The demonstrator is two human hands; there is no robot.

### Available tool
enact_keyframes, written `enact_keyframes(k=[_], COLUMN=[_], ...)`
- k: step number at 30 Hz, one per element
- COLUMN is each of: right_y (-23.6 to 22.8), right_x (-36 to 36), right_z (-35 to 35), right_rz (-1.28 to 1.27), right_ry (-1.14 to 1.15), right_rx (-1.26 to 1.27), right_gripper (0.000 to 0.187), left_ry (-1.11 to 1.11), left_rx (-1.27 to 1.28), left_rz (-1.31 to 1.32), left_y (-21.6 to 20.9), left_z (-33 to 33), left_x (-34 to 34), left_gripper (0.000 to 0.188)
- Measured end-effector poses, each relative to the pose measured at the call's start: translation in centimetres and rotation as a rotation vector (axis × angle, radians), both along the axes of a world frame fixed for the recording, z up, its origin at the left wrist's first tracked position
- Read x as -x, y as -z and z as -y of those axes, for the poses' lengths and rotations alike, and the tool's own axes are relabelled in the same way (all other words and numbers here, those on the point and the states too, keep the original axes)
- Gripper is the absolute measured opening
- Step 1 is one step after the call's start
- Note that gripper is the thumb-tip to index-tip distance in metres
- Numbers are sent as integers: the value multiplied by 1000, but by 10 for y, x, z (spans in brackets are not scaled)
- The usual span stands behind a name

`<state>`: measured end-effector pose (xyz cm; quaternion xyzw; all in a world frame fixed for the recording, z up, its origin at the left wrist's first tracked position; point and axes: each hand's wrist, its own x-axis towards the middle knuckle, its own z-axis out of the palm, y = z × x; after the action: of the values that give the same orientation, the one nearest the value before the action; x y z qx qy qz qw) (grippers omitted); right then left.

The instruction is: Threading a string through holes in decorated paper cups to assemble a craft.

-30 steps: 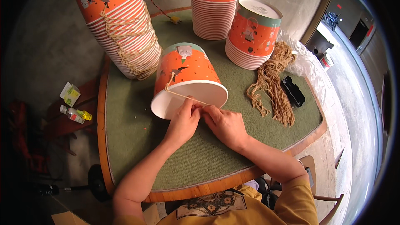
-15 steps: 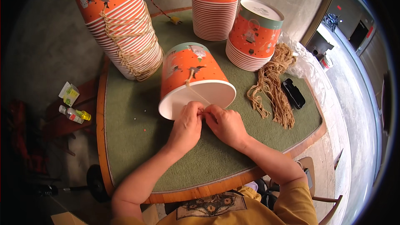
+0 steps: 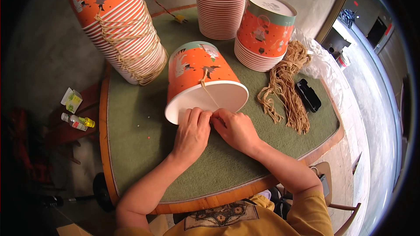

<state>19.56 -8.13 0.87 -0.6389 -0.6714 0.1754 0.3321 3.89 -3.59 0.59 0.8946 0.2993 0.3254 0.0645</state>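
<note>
An orange paper bucket [image 3: 201,70] with a green band lies on its side on the table, its white-rimmed mouth tilted toward me. From its printed side a tan cord [image 3: 210,94] hangs over the rim and runs taut to my fingers. My left hand [image 3: 191,132] and my right hand [image 3: 237,130] meet in front of the mouth, fingertips pinched together at the cord's end. Both hands are closed, and the fingers partly hide what they hold. The left fingers lie close along the bucket's lower rim.
A tall bucket stack [image 3: 122,35] with looped cords stands left. Behind are another stack [image 3: 221,13] and a shorter stack [image 3: 264,30]. To the right lie a bundle of tan cords [image 3: 286,87], a black case [image 3: 308,95] and clear plastic [image 3: 313,57]. A yellow plug [image 3: 180,18] rests at the back.
The fingers of my left hand have shifted and straightened a little, while my right hand stays close to its place. The bucket keeps nearly the same tilt. The whole view has shifted slightly.
</note>
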Motion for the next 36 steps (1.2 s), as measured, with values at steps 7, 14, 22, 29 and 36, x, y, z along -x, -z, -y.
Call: enact_keyframes(k=[7,14,22,29,36], right_y=[1,0,7,3,-4], right_x=[0,2,0,-2,-5], right_z=[1,1,1,-1,-3], right_rz=[-1,35,-1,-168,-175], right_ry=[-15,-10,-25,-43,-58], right_rx=[-13,15,-84,-40,82], right_gripper=[15,13,11,8,10], left_ry=[-66,-101,-104,-63,-67], left_rx=[-28,42,92,75,49], left_rz=[-48,-25,-18,-19,8], left_y=[-2,-2,0,0,-3], left_z=[1,2,-1,-3,-4], left_x=[0,1,2,5,5], left_gripper=[14,7,10,12,18])
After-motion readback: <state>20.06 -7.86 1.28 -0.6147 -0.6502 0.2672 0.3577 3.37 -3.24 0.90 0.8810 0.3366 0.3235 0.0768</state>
